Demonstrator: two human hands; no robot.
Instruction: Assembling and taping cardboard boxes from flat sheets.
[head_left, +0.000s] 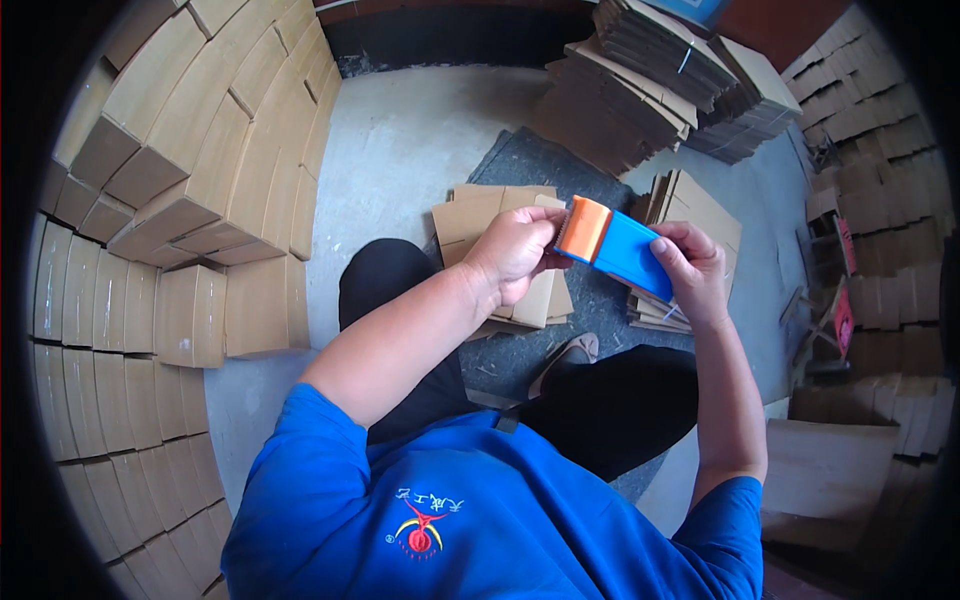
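Two hands are seen at one orange-and-blue tape dispenser (627,250), held raised above a dark mat (510,358); its blue end is gripped by the right hand (695,268). The left hand (518,255) is curled at the toothed orange end, but whether anything is pinched cannot be told. Flat cardboard pieces (478,212) are stacked below.
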